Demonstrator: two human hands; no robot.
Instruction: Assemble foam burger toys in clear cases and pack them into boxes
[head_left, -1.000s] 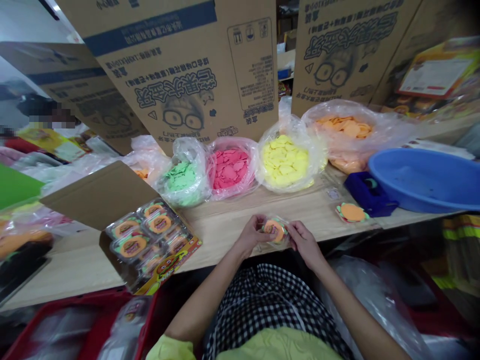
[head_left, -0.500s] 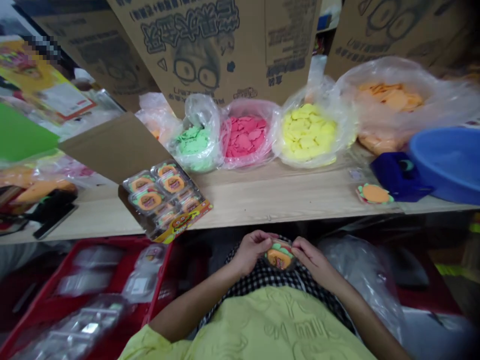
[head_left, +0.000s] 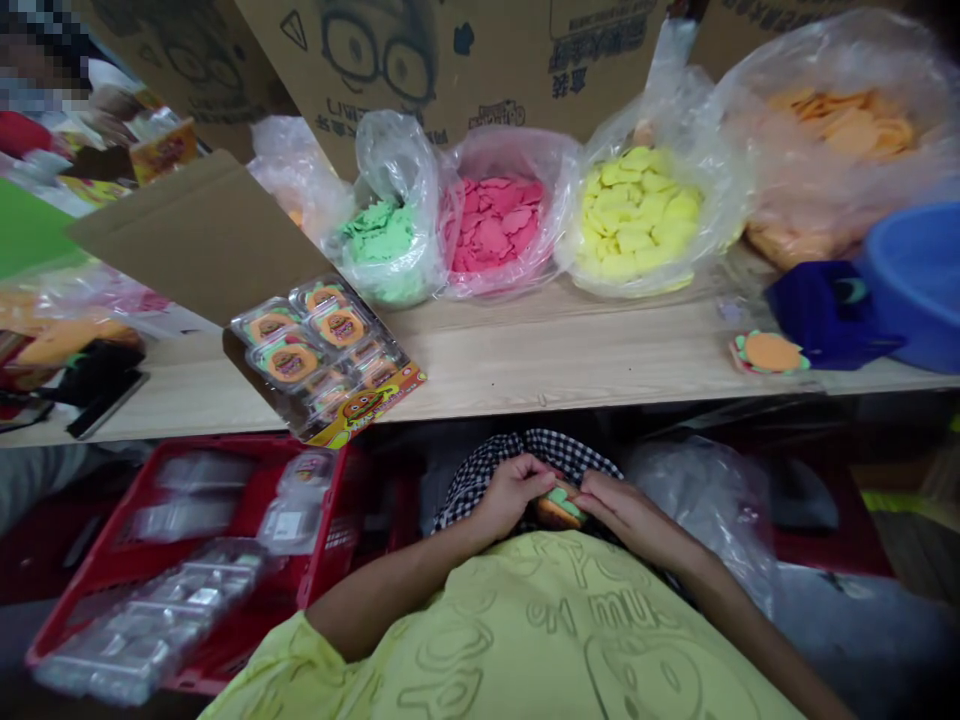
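Observation:
My left hand (head_left: 514, 497) and my right hand (head_left: 619, 508) meet in front of my body, below the table's front edge. Between them is a small toy burger (head_left: 562, 508) with an orange bun and a green layer, gripped from both sides by fingers and thumbs. It tilts so that its layered edge faces up; whether a clear case surrounds it is hard to see. On the table to the left, an open display box (head_left: 352, 425) holds several similar burgers (head_left: 289, 362) in clear cases. Another burger (head_left: 771, 353) lies uncased at the right.
Along the back stand bags of green (head_left: 379, 235), pink (head_left: 495, 225), yellow (head_left: 637, 215) and orange foam pieces (head_left: 847, 125), before large cartons (head_left: 480, 70). A dark blue holder (head_left: 829, 315) and blue basin (head_left: 919, 285) sit right. Below left, a red crate (head_left: 319, 530) contains clear plastic packs.
The view has tipped downward, so the table sits higher. Both hands still grip the burger, which has turned from showing its printed bun to showing more of its layered edge.

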